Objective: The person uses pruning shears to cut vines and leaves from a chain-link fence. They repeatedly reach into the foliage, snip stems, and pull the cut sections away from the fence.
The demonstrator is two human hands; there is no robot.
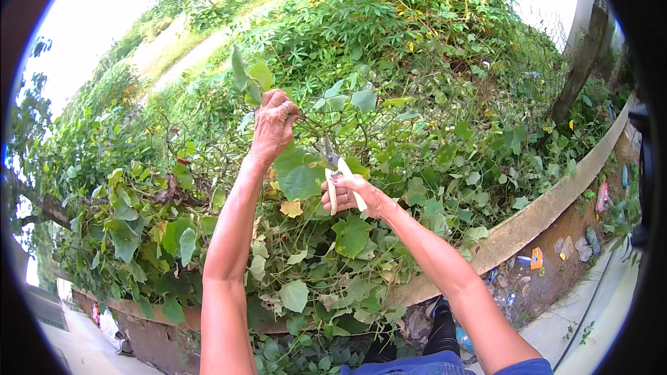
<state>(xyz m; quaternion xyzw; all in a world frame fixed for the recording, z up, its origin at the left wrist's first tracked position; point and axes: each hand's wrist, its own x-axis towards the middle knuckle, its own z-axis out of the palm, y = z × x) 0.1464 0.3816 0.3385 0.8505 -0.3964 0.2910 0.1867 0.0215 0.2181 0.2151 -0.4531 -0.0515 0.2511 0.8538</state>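
My left hand is raised at the centre, its fingers closed on a leafy vine stem whose broad leaves stick up above the fist. Lower and to the right, my right hand holds pruning shears with cream-white handles. The blades point up into tangled vine stems, and the handles are spread. Between the hands hangs a large lobed green leaf, with a yellowed leaf below it. Whether the blades touch a stem cannot be told.
Dense vines cover a low concrete wall that curves up to the right. A leaning tree trunk stands at the upper right. Litter, with an orange wrapper, lies on the soil beyond the wall's near side, beside a pale pavement.
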